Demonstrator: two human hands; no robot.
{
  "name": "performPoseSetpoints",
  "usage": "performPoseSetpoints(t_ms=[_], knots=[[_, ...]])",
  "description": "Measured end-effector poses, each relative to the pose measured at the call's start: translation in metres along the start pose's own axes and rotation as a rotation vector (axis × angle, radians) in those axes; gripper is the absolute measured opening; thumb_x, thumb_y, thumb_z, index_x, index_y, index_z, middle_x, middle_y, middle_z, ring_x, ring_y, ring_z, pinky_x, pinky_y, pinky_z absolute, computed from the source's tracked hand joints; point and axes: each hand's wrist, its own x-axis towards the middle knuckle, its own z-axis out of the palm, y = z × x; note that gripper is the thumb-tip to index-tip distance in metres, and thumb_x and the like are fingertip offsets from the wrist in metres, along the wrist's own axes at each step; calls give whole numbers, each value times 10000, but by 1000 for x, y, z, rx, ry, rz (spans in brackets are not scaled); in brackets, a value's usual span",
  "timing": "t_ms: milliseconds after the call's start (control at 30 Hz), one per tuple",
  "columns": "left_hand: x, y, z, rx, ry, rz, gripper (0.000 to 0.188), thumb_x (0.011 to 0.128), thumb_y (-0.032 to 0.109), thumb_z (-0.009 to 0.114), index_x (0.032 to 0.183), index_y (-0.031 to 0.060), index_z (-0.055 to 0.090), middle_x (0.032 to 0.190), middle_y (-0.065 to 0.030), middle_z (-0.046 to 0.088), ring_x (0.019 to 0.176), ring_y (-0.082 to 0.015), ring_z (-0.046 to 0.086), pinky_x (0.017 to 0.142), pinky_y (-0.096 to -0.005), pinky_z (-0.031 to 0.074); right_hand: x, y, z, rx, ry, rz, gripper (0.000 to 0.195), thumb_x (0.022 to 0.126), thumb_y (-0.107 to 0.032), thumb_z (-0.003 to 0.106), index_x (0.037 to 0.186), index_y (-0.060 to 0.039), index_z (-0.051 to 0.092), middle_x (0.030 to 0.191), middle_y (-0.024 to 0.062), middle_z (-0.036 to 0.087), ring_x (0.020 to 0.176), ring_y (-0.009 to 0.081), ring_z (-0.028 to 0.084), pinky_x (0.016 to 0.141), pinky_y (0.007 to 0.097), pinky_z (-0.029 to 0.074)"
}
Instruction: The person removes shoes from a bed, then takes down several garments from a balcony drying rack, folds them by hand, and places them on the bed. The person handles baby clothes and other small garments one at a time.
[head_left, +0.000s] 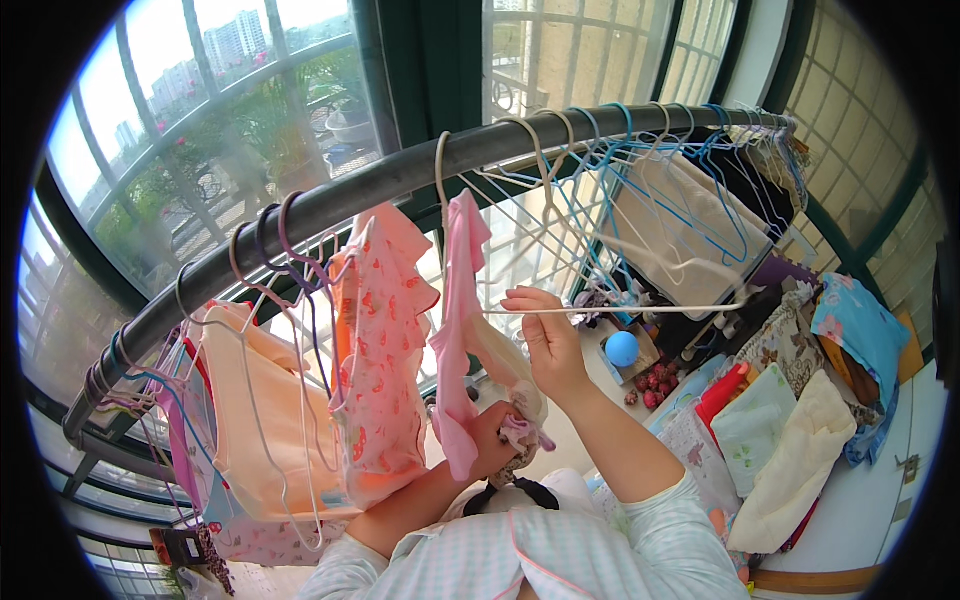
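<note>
My left hand (495, 441) is closed around a bundle of small cloth items (523, 431), lavender, cream and patterned, in front of my chest. Just left of it a pink garment (455, 352) hangs from a pale hanger (442, 172) on the dark metal rail (360, 196). A cream cloth (491, 349) runs from beside the garment down to the bundle. My right hand (553, 349) is raised at the lower bar of a white hanger (637, 308), fingers and thumb lying close to the bar. Whether they grip it is unclear. The upper part of this hanger is blurred.
Several blue and white hangers (600, 195) crowd the rail to the right, near a beige towel (675, 217). Leftward hang a pink printed garment (386, 352) and a peach top (262, 420). Folded cloths (795, 450) lie on a white surface at right. A blue ball (622, 349) sits low down.
</note>
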Motion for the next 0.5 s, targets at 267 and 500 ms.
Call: performPoseSetpoints(t_ms=[267, 500], knots=[[-23, -9, -10, -3, -103, -352, 407, 817, 110, 661, 1186, 67, 496, 1046, -120, 626, 941, -228, 633, 785, -333, 507, -9, -74, 19, -31, -117, 48, 403, 885, -263, 701, 1145, -25, 506, 936, 97, 565, 883, 197, 565, 769, 320, 493], [-37, 17, -18, -106, -32, -319, 461, 762, 215, 800, 1122, 7, 600, 1020, -95, 664, 964, -183, 637, 865, -329, 511, 23, -86, 37, -317, -323, 24, 405, 778, -259, 772, 1005, -81, 488, 790, 84, 543, 657, 267, 589, 640, 370, 515]])
